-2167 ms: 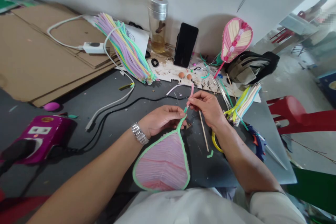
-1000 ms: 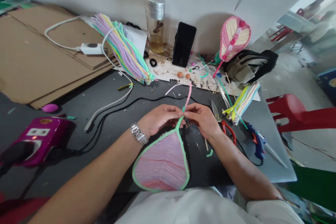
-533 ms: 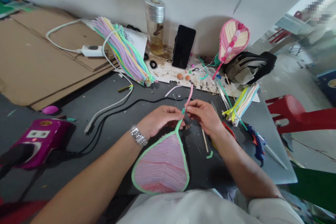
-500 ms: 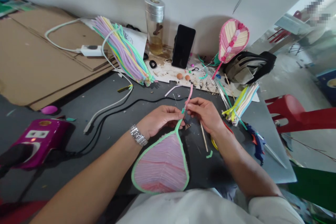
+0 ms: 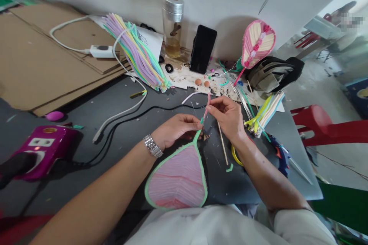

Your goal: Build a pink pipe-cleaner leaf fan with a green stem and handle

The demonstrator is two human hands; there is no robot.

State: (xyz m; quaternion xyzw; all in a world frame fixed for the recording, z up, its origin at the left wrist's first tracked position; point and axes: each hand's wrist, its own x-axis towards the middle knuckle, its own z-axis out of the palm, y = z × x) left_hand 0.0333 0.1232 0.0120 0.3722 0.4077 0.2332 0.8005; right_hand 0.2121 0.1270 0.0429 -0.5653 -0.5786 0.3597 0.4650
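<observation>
A leaf-shaped fan [image 5: 178, 178] of pink and lilac pipe cleaners with a green rim lies before me, its broad end toward my body. My left hand [image 5: 184, 127] is closed in a pinch on the fan's green handle, near where the green wrapping ends. Farther up, my right hand [image 5: 225, 115] pinches a pink pipe cleaner [image 5: 209, 99] that runs along the handle's tip. Past the right hand's fingers the pink end sticks up. A lilac strip [image 5: 191, 96] lies just beyond, and a thin wooden stick [image 5: 222, 145] rests below my right hand.
Bundled pipe cleaners [image 5: 138, 53] lie at the back left beside cardboard [image 5: 57, 53]. A bottle [image 5: 172, 26], a phone [image 5: 203, 49] and a finished pink fan [image 5: 257, 44] stand behind. At right are another bundle [image 5: 266, 113] and a glue gun [image 5: 281, 157]; at left, a purple socket box [image 5: 48, 149].
My right hand has slid up along the pink pipe cleaner, away from my left hand. The left hand keeps its pinch on the handle. The view has shifted slightly.
</observation>
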